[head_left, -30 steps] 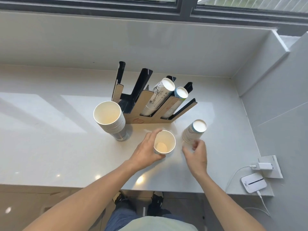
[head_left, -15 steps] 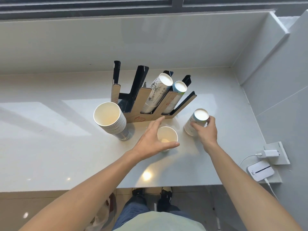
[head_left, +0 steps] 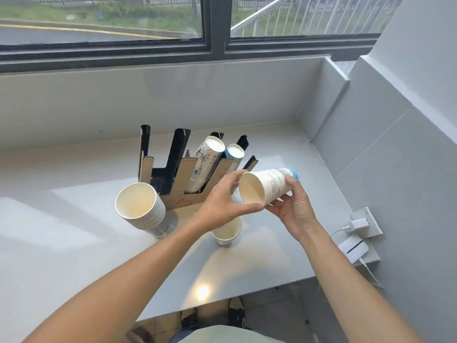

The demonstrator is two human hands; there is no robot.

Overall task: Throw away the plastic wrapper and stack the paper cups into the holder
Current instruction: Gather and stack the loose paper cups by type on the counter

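Note:
My right hand (head_left: 295, 210) holds a white paper cup with blue and black print (head_left: 272, 188) on its side in the air, mouth turned left. My left hand (head_left: 222, 204) pinches that cup's rim between thumb and forefinger. Below my left hand a plain white cup (head_left: 226, 235) stands upright on the counter, partly hidden. A tall stack of white cups (head_left: 141, 206) leans at the left. The black and cardboard cup holder (head_left: 178, 198) stands behind, with two slanted stacks in it, one ink-printed (head_left: 206, 158) and one blue (head_left: 234, 154). I see no plastic wrapper.
The grey counter (head_left: 74, 219) ends at a wall on the right and a window sill behind. A white charger (head_left: 358, 222) in a socket and a flat white device (head_left: 353, 248) lie at the counter's right front corner. The holder's two left slots hold nothing.
My right hand has lifted the printed cup off the counter and tipped it sideways. My left hand left the plain cup and rose to the lifted cup's rim. The view tilted up.

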